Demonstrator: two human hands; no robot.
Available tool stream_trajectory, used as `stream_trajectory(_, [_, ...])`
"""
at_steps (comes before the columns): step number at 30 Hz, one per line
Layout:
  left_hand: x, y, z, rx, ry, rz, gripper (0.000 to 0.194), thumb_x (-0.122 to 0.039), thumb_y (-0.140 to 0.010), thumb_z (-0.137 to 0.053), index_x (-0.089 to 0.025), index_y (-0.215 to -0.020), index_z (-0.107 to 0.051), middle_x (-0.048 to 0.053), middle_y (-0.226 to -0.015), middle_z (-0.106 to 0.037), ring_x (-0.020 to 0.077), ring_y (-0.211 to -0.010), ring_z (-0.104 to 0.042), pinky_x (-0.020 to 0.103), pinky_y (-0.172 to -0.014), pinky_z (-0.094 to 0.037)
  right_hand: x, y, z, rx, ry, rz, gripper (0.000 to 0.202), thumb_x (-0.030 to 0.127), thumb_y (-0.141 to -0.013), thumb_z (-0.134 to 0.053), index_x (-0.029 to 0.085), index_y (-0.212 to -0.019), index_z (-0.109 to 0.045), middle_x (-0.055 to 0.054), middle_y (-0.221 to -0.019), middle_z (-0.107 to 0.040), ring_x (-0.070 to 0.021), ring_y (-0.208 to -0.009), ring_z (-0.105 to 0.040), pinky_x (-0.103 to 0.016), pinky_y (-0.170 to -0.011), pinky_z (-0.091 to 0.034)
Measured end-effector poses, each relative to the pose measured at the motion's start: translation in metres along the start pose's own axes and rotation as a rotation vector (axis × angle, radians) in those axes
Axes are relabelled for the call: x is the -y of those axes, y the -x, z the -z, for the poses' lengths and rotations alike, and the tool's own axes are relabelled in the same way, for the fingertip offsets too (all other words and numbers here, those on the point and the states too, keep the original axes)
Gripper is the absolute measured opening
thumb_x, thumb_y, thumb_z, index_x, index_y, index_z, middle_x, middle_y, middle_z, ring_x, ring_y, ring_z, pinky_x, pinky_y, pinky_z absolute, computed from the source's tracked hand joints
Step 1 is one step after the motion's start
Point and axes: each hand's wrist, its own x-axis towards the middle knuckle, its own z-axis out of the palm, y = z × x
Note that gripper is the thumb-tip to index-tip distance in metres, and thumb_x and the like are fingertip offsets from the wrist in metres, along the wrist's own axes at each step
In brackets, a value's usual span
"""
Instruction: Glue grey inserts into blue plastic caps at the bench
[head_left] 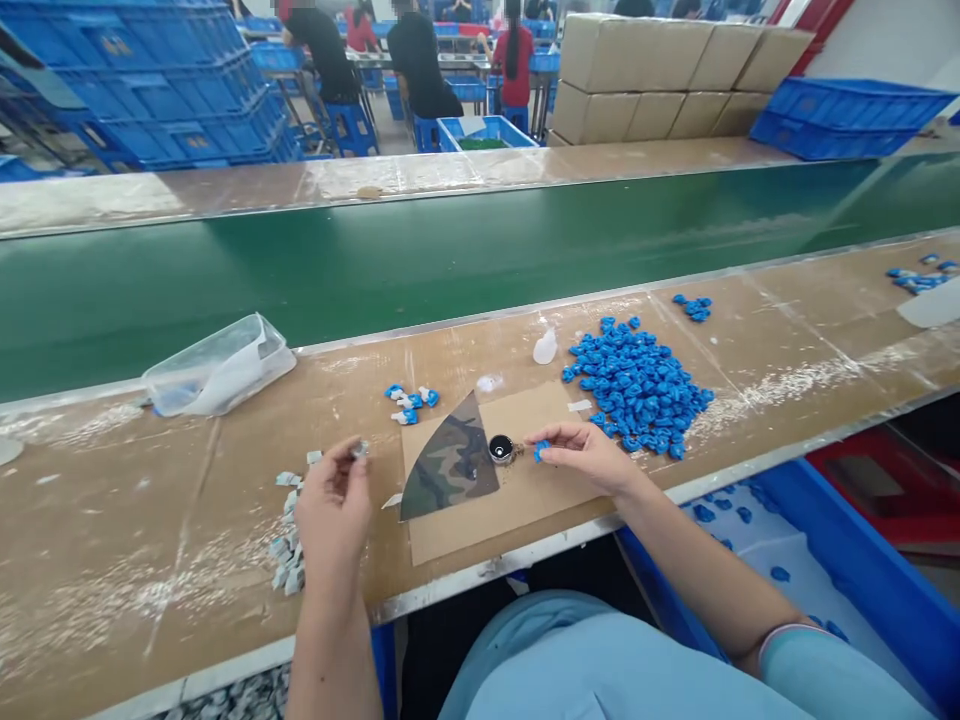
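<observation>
My left hand [339,497] pinches a small grey piece [361,449] above the table, beside a pile of small grey pieces [288,550]. Between the fingertips of my right hand [577,455] is a small blue plastic part [541,451]. A round metal-rimmed container with a dark inside [501,449] sits between my hands, with brown crumbs beside it. It stands at the edge of a camouflage-patterned sheet [450,465], which lies on a cardboard sheet [465,533]. Past my right hand is a large heap of blue parts [637,385]. A few blue-and-white pieces [409,402] lie behind the camouflage sheet.
A clear plastic bin [221,370] lies at the left by the green conveyor belt [450,245]. A small white bottle [545,346] stands near the heap. A blue crate [862,580] with blue parts is below the table at right. Crates, cartons and seated people are beyond.
</observation>
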Motion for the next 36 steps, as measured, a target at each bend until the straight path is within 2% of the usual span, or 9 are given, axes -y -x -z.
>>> stream_trajectory(4, [-0.011,0.043,-0.025,0.215,0.369,0.211,0.044,-0.044,-0.067,-0.07,-0.017,-0.101,-0.068,0.006,-0.086,-0.07,0.0161,-0.077,-0.065,0.03,-0.077,-0.052,-0.004,0.0,0.0,-0.006,0.063,0.078,0.029,0.03,-0.067,-0.077,0.019,-0.093,-0.07,-0.008,-0.105,-0.071,-0.0164,-0.092,-0.067,-0.032,-0.087,-0.053])
stream_trajectory(7, [-0.015,0.064,-0.043,0.315,0.491,0.312,0.045,-0.046,-0.064,-0.074,-0.017,-0.099,-0.07,0.006,-0.091,-0.071,0.0141,-0.077,-0.064,0.028,-0.078,-0.052,-0.008,-0.001,0.001,-0.025,0.177,0.158,0.027,0.029,-0.07,-0.074,0.018,-0.095,-0.07,-0.009,-0.108,-0.07,-0.0187,-0.098,-0.066,-0.035,-0.09,-0.053])
stream_trajectory(9, [-0.015,0.071,-0.052,0.348,0.527,0.32,0.043,-0.046,-0.063,-0.075,-0.018,-0.096,-0.072,0.007,-0.094,-0.071,0.015,-0.081,-0.065,0.029,-0.08,-0.052,-0.009,-0.001,0.001,-0.036,0.287,0.212,0.024,0.03,-0.075,-0.069,0.019,-0.096,-0.07,-0.008,-0.102,-0.072,-0.0188,-0.094,-0.068,-0.035,-0.088,-0.054])
stream_trajectory(13, [-0.014,0.077,-0.061,0.356,0.539,0.225,0.034,-0.039,-0.064,-0.076,-0.019,-0.09,-0.072,0.007,-0.098,-0.071,0.0175,-0.092,-0.064,0.03,-0.086,-0.051,-0.008,-0.001,0.0,-0.071,0.505,0.34,0.023,0.028,-0.084,-0.059,0.02,-0.103,-0.068,-0.008,-0.098,-0.072,-0.0182,-0.09,-0.068,-0.033,-0.081,-0.056])
stream_trajectory(17, [-0.013,0.081,-0.063,0.378,0.569,0.206,0.03,-0.034,-0.066,-0.075,-0.019,-0.091,-0.069,0.005,-0.089,-0.072,0.0157,-0.086,-0.066,0.029,-0.083,-0.052,-0.004,-0.002,-0.003,-0.08,0.584,0.406,0.024,0.026,-0.083,-0.06,0.02,-0.106,-0.065,-0.006,-0.092,-0.072,-0.0155,-0.079,-0.069,-0.028,-0.072,-0.058])
stream_trajectory(22, [-0.012,0.082,-0.065,0.376,0.556,0.209,0.025,-0.033,-0.066,-0.075,-0.018,-0.085,-0.068,0.005,-0.083,-0.072,0.0158,-0.081,-0.067,0.029,-0.079,-0.053,0.003,-0.007,-0.008,-0.017,0.79,0.56,0.018,0.021,-0.089,-0.054,0.021,-0.1,-0.068,-0.006,-0.097,-0.073,-0.017,-0.092,-0.067,-0.03,-0.082,-0.055])
stream_trajectory(26, [-0.011,0.082,-0.066,0.374,0.555,0.208,0.026,-0.034,-0.065,-0.076,-0.018,-0.084,-0.067,0.005,-0.083,-0.072,0.0163,-0.082,-0.067,0.03,-0.08,-0.054,0.005,-0.009,-0.013,-0.038,0.851,0.555,0.019,0.021,-0.09,-0.054,0.022,-0.104,-0.067,-0.005,-0.097,-0.073,-0.0168,-0.089,-0.068,-0.029,-0.08,-0.055])
stream_trajectory(36, [-0.014,0.083,-0.065,0.389,0.556,0.219,0.028,-0.035,-0.065,-0.076,-0.018,-0.084,-0.067,0.005,-0.082,-0.072,0.016,-0.079,-0.067,0.03,-0.078,-0.054,0.006,-0.01,-0.015,0.03,0.868,0.55,0.022,0.021,-0.092,-0.052,0.024,-0.106,-0.068,-0.005,-0.1,-0.073,-0.0178,-0.094,-0.067,-0.031,-0.084,-0.053])
